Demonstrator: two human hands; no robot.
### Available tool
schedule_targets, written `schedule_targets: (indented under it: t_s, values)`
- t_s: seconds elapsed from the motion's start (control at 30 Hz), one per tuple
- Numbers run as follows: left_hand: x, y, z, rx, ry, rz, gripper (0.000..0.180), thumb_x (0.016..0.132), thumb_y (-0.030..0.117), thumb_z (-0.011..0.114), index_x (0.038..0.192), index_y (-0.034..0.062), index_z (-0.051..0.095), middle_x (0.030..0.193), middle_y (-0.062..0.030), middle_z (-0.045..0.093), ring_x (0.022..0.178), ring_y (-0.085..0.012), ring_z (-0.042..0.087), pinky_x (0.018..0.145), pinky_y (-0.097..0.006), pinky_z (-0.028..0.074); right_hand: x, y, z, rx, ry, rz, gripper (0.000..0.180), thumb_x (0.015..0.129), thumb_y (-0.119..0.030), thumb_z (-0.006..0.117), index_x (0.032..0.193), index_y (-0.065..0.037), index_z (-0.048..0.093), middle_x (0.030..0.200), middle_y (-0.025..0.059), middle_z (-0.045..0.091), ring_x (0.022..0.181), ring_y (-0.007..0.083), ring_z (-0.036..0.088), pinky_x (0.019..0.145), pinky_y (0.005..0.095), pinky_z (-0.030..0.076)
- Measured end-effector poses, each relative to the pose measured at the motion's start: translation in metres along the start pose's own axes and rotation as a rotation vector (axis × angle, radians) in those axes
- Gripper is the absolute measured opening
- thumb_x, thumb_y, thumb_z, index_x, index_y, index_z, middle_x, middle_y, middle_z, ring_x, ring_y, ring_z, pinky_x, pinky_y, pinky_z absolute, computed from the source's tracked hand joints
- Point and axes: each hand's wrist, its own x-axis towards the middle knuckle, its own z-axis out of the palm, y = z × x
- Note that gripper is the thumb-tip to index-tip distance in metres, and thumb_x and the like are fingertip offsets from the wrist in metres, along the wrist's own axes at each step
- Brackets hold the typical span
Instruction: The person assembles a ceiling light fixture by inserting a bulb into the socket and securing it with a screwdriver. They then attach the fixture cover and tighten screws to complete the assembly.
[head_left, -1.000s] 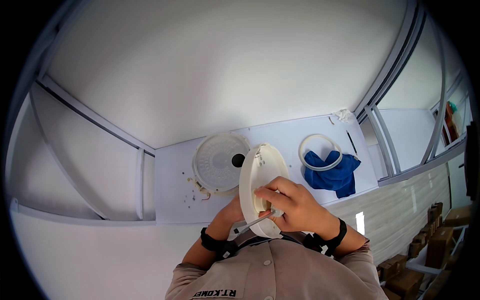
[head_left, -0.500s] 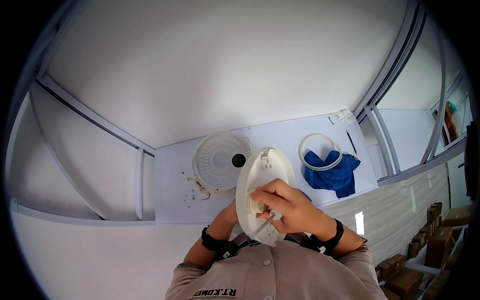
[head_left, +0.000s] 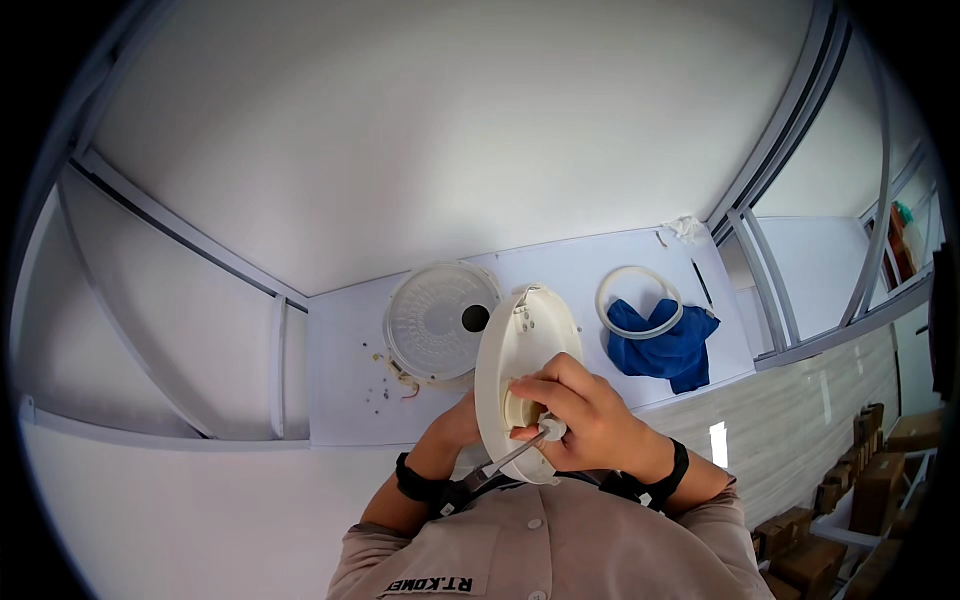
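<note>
In front of my chest, a white oval-looking plastic cover (head_left: 545, 330) stands tilted on its edge, its hollow side toward the right. My left hand (head_left: 460, 422) grips its left side from behind; the fingers there are hidden. My right hand (head_left: 590, 415) reaches into the hollow, thumb and fingers closed on a cream round fitting (head_left: 518, 408) inside. Tucked in the same hand is a screwdriver (head_left: 515, 455) with a pale handle end and a metal shaft pointing down and left. Behind the cover, a round white perforated lid part (head_left: 430, 320) with a dark hole lies on the table (head_left: 560, 265).
A white ring (head_left: 602, 300) rests on a blue cloth (head_left: 670, 350) at the right. Several small screws (head_left: 377, 398) lie scattered at the left. A black thin stick (head_left: 703, 282) and crumpled tissue (head_left: 685, 230) are near the back right. Cartons (head_left: 815, 550) stand beyond the table.
The cover has turned slightly and shifted a little left at its right rim. The screwdriver's shaft has swung further left, past the cover's lower edge. Both hands keep their hold.
</note>
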Motion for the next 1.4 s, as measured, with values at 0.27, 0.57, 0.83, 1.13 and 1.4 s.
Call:
schedule_targets:
  t_s: [0.27,0.57,0.83,1.13,1.4]
  values:
    - [-0.003,0.008,-0.001,-0.421,-0.074,-0.105,0.031,0.098,0.019,0.073,0.124,0.0032,0.066,0.105,-0.0072,0.072,0.091,-0.0151,0.069,0.078,-0.033,0.059,0.002,-0.003,0.004,0.042,0.01,0.002,0.051,0.076,-0.001,0.086,0.124,-0.002,0.069,0.109,0.0126,0.062,0.083,0.0268,0.07,0.07,0.0348,0.06]
    - [-0.006,-0.006,-0.003,-0.483,-0.082,-0.21,0.033,0.096,0.018,0.077,0.124,0.0041,0.066,0.107,-0.0062,0.073,0.095,-0.0149,0.07,0.079,-0.031,0.059,0.005,0.0,0.002,0.04,-0.068,-0.087,0.052,0.073,0.001,0.086,0.123,-0.002,0.072,0.116,0.0119,0.062,0.091,0.0286,0.07,0.076,0.0363,0.061]
    - [-0.016,0.045,0.0,-0.15,-0.03,-0.081,0.044,0.092,0.021,0.081,0.129,0.0037,0.064,0.115,-0.0065,0.072,0.1,-0.0151,0.068,0.083,-0.032,0.058,0.004,-0.011,0.006,0.036,0.019,-0.02,0.056,0.071,-0.002,0.089,0.124,-0.002,0.069,0.106,0.0134,0.064,0.085,0.0278,0.072,0.072,0.0338,0.062]
    - [-0.013,0.048,0.005,-0.193,-0.012,-0.027,0.06,0.086,0.014,0.087,0.137,0.0045,0.059,0.121,-0.006,0.069,0.106,-0.0144,0.066,0.087,-0.032,0.057,0.002,-0.016,0.012,0.1,0.075,0.07,0.048,0.079,-0.008,0.089,0.123,-0.001,0.069,0.101,0.0121,0.061,0.07,0.0202,0.068,0.061,0.0285,0.056]
    - [-0.019,0.031,0.001,-0.276,-0.006,0.006,0.078,0.078,0.017,0.094,0.143,0.0049,0.052,0.125,-0.0074,0.067,0.11,-0.0164,0.065,0.091,-0.035,0.057,0.0,-0.006,0.015,0.153,-0.012,-0.067,0.046,0.084,-0.006,0.086,0.126,-0.002,0.069,0.115,0.0142,0.06,0.094,0.0231,0.066,0.071,0.0295,0.058]
